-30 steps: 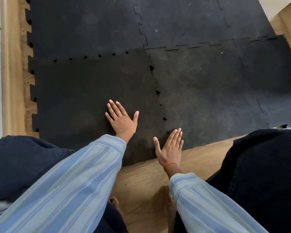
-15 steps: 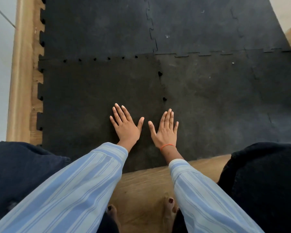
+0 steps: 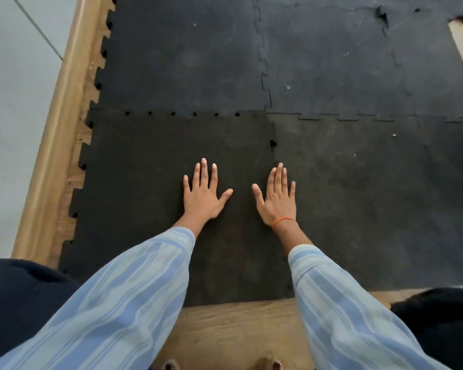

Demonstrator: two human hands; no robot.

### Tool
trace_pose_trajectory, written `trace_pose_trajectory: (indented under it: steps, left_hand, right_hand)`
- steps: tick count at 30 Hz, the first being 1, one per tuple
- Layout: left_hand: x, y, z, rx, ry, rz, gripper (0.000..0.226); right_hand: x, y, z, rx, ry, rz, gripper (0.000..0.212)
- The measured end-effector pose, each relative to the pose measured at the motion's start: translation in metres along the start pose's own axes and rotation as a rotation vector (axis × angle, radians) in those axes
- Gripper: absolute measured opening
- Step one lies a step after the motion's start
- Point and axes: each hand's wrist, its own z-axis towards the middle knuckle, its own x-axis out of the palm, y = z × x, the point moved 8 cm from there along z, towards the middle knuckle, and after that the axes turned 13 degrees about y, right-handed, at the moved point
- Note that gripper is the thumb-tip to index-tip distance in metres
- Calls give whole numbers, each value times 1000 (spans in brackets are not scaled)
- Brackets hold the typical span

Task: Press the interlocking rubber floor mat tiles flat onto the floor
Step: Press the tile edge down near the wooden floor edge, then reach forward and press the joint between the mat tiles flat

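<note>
1. Head view: I am pressing my left hand [image 3: 203, 196] flat, fingers spread, on the near-left mat tile [image 3: 145, 198].
2. My right hand [image 3: 278, 199] is lying open, palm down, over the seam with the right-hand tile [image 3: 372, 198].
3. Compared with half a second ago, my hands are sitting wider apart and reaching farther from the wooden floor [image 3: 233, 332].

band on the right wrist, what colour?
Orange-red, a thin band just below the right hand; the head view shows it clearly.
</note>
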Motion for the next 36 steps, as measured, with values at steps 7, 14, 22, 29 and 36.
trace_pose_trajectory:
  steps: [7, 14, 22, 29, 36]
  left_hand:
    - [-18, 5, 21, 22, 2, 26, 85]
    - [-55, 16, 52, 20, 175, 32, 136]
    - [-57, 18, 72, 80, 162, 69, 147]
    - [-84, 39, 76, 19, 120, 10, 146]
    - [-90, 41, 89, 3, 177, 46, 156]
  right_hand:
    - [1, 2, 17, 7, 60, -65, 90]
    - [-29, 14, 61, -29, 9, -38, 82]
    - [-45, 18, 90, -48, -78, -77, 87]
    - [-48, 22, 99, -5, 57, -99, 104]
    - [-69, 69, 137, -179, 133, -74, 86]
